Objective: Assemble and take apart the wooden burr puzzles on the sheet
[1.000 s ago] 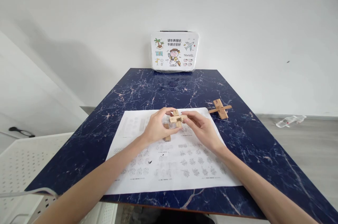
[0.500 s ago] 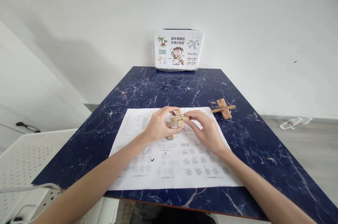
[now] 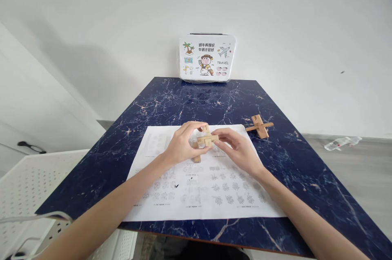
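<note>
Pinching the crossed wooden pieces [image 3: 208, 139] above the printed sheet [image 3: 214, 211] in the left hand [image 3: 180, 145] and gripping their right end with the right hand [image 3: 239, 148], align them squarely, without forcing.

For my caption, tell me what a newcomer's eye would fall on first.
The white illustrated case, upright at the far edge of the dark blue table, probably catches the eye first. Next come the crossed wooden pieces, held over the printed sheet by the left hand and right hand.
</note>
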`<state>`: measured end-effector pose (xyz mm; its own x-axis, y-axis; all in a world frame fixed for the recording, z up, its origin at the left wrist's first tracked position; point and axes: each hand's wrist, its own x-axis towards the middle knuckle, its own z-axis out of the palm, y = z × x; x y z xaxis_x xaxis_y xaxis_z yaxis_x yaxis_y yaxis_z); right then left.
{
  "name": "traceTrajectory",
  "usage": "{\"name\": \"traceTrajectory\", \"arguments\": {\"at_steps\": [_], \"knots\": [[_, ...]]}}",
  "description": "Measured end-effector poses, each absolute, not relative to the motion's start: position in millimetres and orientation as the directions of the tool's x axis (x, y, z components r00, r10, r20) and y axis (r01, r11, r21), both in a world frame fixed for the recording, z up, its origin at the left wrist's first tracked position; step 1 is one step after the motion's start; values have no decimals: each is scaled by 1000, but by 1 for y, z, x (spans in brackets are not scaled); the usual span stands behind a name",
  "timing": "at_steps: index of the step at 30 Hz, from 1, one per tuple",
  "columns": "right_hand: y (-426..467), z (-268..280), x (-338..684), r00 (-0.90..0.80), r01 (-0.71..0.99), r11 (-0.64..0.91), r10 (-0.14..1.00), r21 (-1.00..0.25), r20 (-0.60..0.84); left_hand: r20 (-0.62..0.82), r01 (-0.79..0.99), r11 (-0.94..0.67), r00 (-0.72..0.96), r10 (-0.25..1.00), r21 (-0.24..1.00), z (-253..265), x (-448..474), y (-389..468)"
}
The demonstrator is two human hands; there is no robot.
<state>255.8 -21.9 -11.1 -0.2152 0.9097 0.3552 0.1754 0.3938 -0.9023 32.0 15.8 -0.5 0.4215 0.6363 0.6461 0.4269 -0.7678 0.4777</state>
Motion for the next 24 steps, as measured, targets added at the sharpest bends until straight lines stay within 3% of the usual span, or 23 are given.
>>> {"name": "traceTrajectory", "arguments": {"at_steps": [6,12,16,20,24], "knots": [[-26,-11,246,-323,84,200,932,-976,163,719,364,-815,392,573,451,0,41,8],[-24,-11,251,-179,238,253,960,-938,213,509,369,-672,450,734,643,0,40,10],[-23,-9,256,-172,292,266,960,-919,223,288,329,-502,523,802,800,7,39,9],[-25,-6,254,-245,212,301,937,-930,248,161,269,-368,570,806,890,13,41,4],[-25,-9,252,-180,119,320,938,-940,296,170,158,-290,521,836,944,15,42,7]]}}
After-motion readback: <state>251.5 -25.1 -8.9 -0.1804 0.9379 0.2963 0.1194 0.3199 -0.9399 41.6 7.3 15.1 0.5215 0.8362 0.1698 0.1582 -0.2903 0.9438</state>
